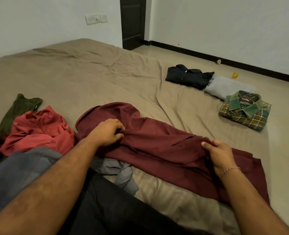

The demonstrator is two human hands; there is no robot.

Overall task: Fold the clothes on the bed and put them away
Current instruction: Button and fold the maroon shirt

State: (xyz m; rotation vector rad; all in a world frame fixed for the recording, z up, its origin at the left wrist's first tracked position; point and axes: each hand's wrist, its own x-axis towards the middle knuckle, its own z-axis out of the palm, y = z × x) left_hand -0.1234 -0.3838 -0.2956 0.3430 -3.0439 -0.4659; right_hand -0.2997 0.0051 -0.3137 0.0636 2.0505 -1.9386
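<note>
So the maroon shirt [165,146] is what's being worked on, spread on the bed [89,78] right in front of the person. It's a deep wine red, plain, a bit rumpled, with a small dark slit or buttonhole area near the middle and a tab up near its far-left end. It's bunched into a long band rather than laid flat. Its long axis runs from far left to near right: the rounded end sits at the far left, and the wider, flatter end fans out toward the near right edge of the bed.

The left hand [106,133] has its fingers curled in, pinching a gather of the fabric around the middle-left of the shirt. The right hand [220,153] grips a fold further right, thumb on top and fingers tucked under the cloth. There's a thin bracelet [229,170] on that wrist.

On the near left there's an unfolded pile: a red shirt [38,131], a green garment [20,109] behind it, and a grey garment [21,168] nearest, partly under the left arm and the maroon shirt. Far right on the bed, three folded pieces sit in a row just beside each other: a dark shirt [188,77], a light grey one [225,87], and a green plaid shirt [245,111].
</note>
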